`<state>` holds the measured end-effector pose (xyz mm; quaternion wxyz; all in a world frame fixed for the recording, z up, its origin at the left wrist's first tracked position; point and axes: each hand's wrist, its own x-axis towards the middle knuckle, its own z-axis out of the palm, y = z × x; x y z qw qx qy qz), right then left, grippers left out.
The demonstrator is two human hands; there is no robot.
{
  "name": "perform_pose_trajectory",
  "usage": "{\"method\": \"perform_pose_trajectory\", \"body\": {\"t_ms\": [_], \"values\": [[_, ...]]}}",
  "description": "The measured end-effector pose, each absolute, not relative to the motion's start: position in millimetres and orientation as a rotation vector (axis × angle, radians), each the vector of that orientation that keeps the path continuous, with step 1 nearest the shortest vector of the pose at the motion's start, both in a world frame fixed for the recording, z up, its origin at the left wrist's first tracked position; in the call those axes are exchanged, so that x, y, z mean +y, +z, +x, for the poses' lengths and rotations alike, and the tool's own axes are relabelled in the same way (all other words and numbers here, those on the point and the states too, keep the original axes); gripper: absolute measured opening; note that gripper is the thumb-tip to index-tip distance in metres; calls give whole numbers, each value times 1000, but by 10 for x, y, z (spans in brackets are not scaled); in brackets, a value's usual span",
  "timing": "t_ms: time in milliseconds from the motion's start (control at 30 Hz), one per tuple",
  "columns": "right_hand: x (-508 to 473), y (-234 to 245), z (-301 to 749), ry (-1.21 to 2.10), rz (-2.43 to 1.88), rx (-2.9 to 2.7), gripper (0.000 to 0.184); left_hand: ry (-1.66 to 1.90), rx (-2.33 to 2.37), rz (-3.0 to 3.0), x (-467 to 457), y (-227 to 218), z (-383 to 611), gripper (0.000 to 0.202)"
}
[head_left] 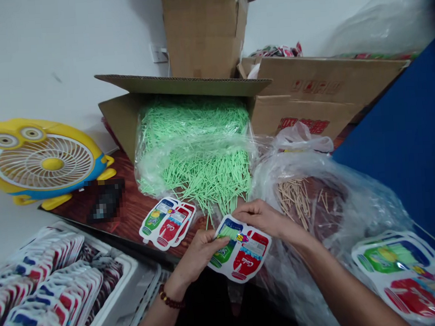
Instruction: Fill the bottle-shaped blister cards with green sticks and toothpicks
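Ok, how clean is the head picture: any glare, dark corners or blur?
Head view: upper right corner falls to black; glare streaks the clear plastic; mosaic blocks obscure the dark object beside the fan; pouches at the right edge look softer than the held pouch, whose Cola lettering is legible.

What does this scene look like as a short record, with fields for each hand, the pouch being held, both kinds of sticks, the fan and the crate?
Left hand: thumb over the green cup on the held pouch
Right hand: at that pouch's upper edge; exact hold unclear
Pouch print: green cup, red cola cup
Green sticks: spilling forward from an open carton
Brown sticks: at right, amid clear plastic
Fan: yellow and blue, far left
White crate: lower left, holding rows of similar pouches
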<state>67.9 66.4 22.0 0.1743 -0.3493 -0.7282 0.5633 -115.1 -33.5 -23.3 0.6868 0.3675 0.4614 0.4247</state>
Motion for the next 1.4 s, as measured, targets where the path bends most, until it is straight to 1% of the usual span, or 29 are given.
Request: {"method": "perform_pose_trajectory", "body": {"t_ms": [133,267,467,633,733,833,933,1000,1067,1133,1300,1400], "values": [[677,229,700,1798,-916,-2011,21,945,1066,883,-320,-283,-1148,22],[692,134,708,1868,-901,-1926,19,911,1064,885,-312,-302,-1145,23],[710,77,712,1668,-912,-2029,17,908,1069,878,-298,-322,-1133,24],[686,102,682,1532,-934,-2002,13,928,1029,787,-301,-310,-1123,24],[693,106,657,1599,-953,-1814,12,930,1000,728,-307,-285,-1143,22],[784,125,631,1668,-941,-1464,17,946,995,689,-319,-286,-1180,20],[960,122,567,1539,-995,-1216,23,984,965,628,-336,-307,-1204,20],[1072,88,495,1420,-1063,-1176,25,1011,958,591,-343,-316,-1208,23],[1132,37,425,1393,-1137,-1241,27,1036,967,567,-341,-315,-1210,25],[1116,-7,389,1447,-1172,-1382,29,1060,969,560,-333,-310,-1217,27],[887,35,496,1628,-994,-1942,28,1129,929,595,-329,-320,-1236,25],[796,115,564,1705,-976,-2011,28,1117,932,581,-342,-338,-1203,25]]}}
